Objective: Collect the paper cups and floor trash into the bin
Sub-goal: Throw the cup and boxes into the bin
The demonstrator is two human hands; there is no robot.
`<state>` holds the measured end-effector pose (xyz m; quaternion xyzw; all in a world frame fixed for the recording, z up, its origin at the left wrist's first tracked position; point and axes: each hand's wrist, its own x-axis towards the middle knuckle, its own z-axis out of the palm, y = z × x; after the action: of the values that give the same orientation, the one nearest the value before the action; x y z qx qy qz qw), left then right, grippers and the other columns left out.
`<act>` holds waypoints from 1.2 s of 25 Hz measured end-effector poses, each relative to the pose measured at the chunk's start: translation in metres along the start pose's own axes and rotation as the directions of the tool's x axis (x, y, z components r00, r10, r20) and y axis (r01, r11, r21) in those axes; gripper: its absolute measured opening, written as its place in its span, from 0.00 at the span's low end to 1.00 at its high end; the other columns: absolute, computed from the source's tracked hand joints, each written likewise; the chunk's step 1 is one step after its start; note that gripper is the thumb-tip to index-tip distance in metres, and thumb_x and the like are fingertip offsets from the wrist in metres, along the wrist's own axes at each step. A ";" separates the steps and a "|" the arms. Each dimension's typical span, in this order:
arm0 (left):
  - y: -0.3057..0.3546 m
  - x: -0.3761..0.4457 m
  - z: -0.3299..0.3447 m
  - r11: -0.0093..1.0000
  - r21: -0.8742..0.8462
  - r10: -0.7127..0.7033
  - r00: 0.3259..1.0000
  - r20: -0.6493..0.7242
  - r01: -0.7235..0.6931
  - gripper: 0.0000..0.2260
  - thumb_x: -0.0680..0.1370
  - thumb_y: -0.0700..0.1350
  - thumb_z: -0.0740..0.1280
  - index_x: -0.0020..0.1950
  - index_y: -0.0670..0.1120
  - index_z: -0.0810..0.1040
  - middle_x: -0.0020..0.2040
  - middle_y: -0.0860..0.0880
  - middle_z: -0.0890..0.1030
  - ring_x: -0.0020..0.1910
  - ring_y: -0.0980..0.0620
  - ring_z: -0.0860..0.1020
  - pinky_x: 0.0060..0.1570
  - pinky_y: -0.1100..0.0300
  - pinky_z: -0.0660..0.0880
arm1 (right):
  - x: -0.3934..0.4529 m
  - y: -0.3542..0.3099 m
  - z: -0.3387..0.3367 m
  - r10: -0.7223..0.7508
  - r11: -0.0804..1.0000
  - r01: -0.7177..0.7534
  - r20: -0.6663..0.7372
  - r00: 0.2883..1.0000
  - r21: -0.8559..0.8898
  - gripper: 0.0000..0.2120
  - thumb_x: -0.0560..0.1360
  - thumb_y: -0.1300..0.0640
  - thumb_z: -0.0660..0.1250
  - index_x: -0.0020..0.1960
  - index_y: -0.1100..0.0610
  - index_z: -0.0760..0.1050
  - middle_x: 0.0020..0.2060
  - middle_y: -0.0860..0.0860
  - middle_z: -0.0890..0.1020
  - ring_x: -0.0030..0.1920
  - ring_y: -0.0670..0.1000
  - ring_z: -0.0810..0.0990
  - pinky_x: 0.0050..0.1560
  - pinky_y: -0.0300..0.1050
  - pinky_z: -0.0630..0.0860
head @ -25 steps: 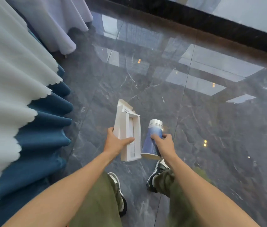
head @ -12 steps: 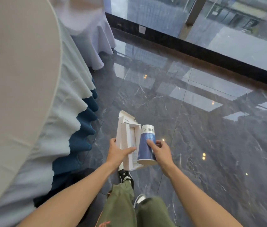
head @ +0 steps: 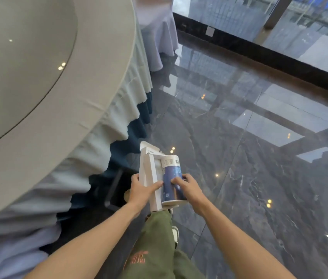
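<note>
My left hand (head: 142, 191) grips a flattened white cardboard box (head: 148, 168) by its lower edge, thumb across its face. My right hand (head: 189, 188) holds a blue and white paper cup (head: 172, 175) upside down, its open rim toward me. The cup lies against the right side of the box, and both are held above the dark marble floor in front of my legs. No bin is in view.
A round table (head: 90, 93) with a pale cloth and blue skirt fills the left. A second draped table (head: 159, 37) stands behind it. A dark chair base (head: 114, 188) sits under the near table. Glass wall with black sill (head: 259, 51) runs across the far side.
I have stood up, so the view is higher and the tabletop has come into sight. My hands have drawn together, and the cup now rests against the box.
</note>
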<state>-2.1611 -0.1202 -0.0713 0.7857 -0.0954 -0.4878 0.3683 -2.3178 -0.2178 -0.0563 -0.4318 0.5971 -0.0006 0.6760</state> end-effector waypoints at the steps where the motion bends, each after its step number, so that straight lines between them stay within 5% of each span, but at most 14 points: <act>1: -0.015 -0.011 -0.015 1.000 0.006 -0.015 1.000 -0.015 0.015 0.37 0.70 0.50 0.82 0.71 0.48 0.65 0.61 0.49 0.77 0.60 0.48 0.79 0.60 0.50 0.80 | -0.009 0.010 0.015 0.021 1.000 -0.021 0.001 1.000 0.006 0.20 0.78 0.48 0.70 0.66 0.54 0.71 0.56 0.51 0.80 0.49 0.48 0.83 0.41 0.39 0.78; 11: -0.154 -0.019 -0.164 0.977 -0.045 -0.215 0.958 -0.187 0.210 0.33 0.71 0.48 0.82 0.67 0.47 0.65 0.57 0.50 0.78 0.59 0.45 0.80 0.56 0.48 0.79 | 0.030 0.081 0.155 0.141 0.983 -0.150 -0.091 0.986 -0.103 0.25 0.77 0.43 0.72 0.63 0.61 0.73 0.49 0.53 0.82 0.40 0.48 0.82 0.33 0.40 0.74; 17: -0.214 0.017 -0.241 0.969 -0.019 -0.246 0.962 -0.118 0.245 0.33 0.72 0.47 0.81 0.68 0.49 0.65 0.58 0.52 0.78 0.55 0.52 0.79 0.49 0.55 0.78 | 0.101 0.114 0.237 0.191 0.973 -0.205 -0.133 0.973 -0.105 0.23 0.76 0.46 0.74 0.61 0.62 0.75 0.43 0.52 0.82 0.37 0.48 0.82 0.28 0.38 0.75; 20: -0.225 0.037 -0.264 0.972 0.041 -0.227 0.972 -0.061 0.229 0.34 0.71 0.47 0.82 0.69 0.50 0.65 0.60 0.53 0.78 0.59 0.51 0.79 0.52 0.56 0.76 | 0.133 0.124 0.265 0.195 0.974 -0.211 -0.170 0.966 -0.080 0.25 0.72 0.41 0.74 0.58 0.60 0.77 0.44 0.54 0.84 0.41 0.53 0.84 0.40 0.49 0.84; 23: -0.227 0.054 -0.274 0.975 0.093 -0.202 0.979 -0.016 0.203 0.35 0.71 0.48 0.82 0.70 0.51 0.65 0.61 0.53 0.78 0.60 0.51 0.79 0.55 0.56 0.76 | 0.154 0.132 0.279 0.159 0.983 -0.174 -0.205 0.966 -0.053 0.20 0.75 0.43 0.72 0.51 0.60 0.74 0.39 0.52 0.79 0.38 0.51 0.78 0.48 0.56 0.81; 27: -0.215 0.064 -0.271 0.975 0.147 -0.171 0.985 0.012 0.168 0.36 0.69 0.49 0.83 0.70 0.51 0.67 0.61 0.55 0.79 0.60 0.52 0.80 0.54 0.56 0.75 | 0.147 0.138 0.277 0.161 0.979 -0.183 -0.209 0.965 -0.091 0.15 0.78 0.45 0.69 0.43 0.56 0.74 0.35 0.53 0.75 0.37 0.53 0.74 0.40 0.54 0.76; 30: -0.201 0.068 -0.259 0.974 0.147 -0.179 0.983 0.033 0.173 0.35 0.70 0.50 0.83 0.69 0.50 0.66 0.61 0.55 0.78 0.60 0.52 0.79 0.55 0.55 0.76 | 0.116 0.138 0.274 0.225 0.974 -0.226 -0.078 0.971 -0.008 0.16 0.80 0.44 0.69 0.53 0.58 0.77 0.43 0.54 0.80 0.41 0.52 0.79 0.40 0.49 0.77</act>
<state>-1.9514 0.1138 -0.1884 0.8041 -0.0687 -0.5284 0.2637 -2.1340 -0.0315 -0.2541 -0.3666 0.6678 0.0649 0.6445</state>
